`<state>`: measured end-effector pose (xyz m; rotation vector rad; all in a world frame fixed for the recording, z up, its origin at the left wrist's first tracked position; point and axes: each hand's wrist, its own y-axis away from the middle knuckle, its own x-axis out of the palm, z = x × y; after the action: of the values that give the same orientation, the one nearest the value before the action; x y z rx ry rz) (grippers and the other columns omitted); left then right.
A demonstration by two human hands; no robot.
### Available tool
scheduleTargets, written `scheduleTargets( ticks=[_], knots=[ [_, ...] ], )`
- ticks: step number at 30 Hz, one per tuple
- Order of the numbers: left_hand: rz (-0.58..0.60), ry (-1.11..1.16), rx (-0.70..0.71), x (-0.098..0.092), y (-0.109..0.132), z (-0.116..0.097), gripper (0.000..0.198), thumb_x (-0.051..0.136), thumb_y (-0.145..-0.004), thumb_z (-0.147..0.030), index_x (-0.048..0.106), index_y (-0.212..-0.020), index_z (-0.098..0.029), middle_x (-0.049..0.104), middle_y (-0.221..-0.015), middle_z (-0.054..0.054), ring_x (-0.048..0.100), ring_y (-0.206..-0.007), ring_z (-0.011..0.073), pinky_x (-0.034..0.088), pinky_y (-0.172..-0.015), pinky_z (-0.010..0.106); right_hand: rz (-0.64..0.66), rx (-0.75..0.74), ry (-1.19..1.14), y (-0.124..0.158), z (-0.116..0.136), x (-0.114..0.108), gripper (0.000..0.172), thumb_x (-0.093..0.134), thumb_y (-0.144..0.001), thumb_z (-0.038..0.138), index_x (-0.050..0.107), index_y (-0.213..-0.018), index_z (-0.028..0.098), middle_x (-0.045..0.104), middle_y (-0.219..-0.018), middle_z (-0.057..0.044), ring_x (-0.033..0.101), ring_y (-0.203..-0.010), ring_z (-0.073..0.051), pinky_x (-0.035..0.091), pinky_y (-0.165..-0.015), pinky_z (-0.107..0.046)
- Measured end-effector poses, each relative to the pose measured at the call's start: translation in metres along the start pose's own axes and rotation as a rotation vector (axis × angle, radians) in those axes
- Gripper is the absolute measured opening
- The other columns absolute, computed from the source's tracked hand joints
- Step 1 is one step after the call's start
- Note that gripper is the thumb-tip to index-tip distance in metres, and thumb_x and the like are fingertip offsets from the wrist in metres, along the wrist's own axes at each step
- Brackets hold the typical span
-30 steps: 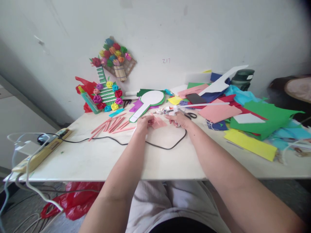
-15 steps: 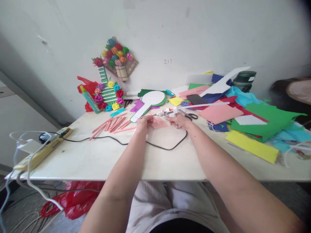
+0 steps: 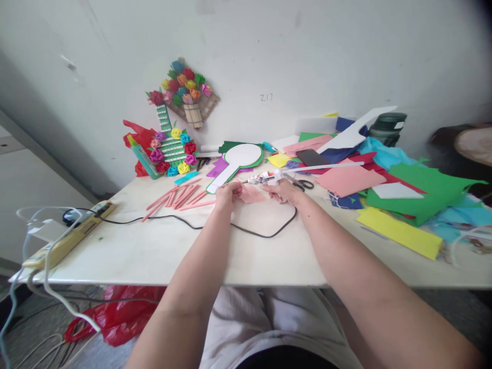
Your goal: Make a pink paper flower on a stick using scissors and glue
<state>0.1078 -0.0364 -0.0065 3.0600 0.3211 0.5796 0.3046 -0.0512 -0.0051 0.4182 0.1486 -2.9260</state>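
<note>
My left hand (image 3: 227,195) is closed on the left edge of a small pink paper piece (image 3: 251,194) lying on the white table (image 3: 161,251). My right hand (image 3: 283,190) grips a glue gun (image 3: 265,178) whose nozzle points left at the pink piece. The gun's black cord (image 3: 265,233) loops across the table toward me. Several rolled pink paper sticks (image 3: 179,197) lie just left of my left hand. A white paddle shape on green backing (image 3: 238,159) lies behind my hands.
A heap of coloured paper sheets (image 3: 403,187) covers the right side, with scissors (image 3: 303,183), a phone (image 3: 309,157) and a dark bottle (image 3: 386,128). Paper-flower crafts (image 3: 172,148) lean on the wall. A power strip (image 3: 65,238) sits at the left edge.
The view has shifted slightly. My hands stay at the pink piece with almost no movement.
</note>
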Motion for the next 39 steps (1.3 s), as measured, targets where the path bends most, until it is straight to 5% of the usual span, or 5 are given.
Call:
scheduleTargets(
  ticks=[39],
  knots=[
    [0.004, 0.013, 0.021, -0.0019, -0.0030, 0.0016, 0.018, 0.071, -0.047, -0.018, 0.061, -0.060, -0.010, 0.058, -0.052, 0.003, 0.055, -0.050, 0.0113, 0.050, -0.057, 0.027, -0.004, 0.013, 0.011, -0.0027, -0.0032, 0.0018, 0.037, 0.067, -0.066, 0.049, 0.052, -0.063, 0.015, 0.046, -0.039, 0.003, 0.037, -0.031, -0.006, 0.028, -0.030, -0.018]
  ],
)
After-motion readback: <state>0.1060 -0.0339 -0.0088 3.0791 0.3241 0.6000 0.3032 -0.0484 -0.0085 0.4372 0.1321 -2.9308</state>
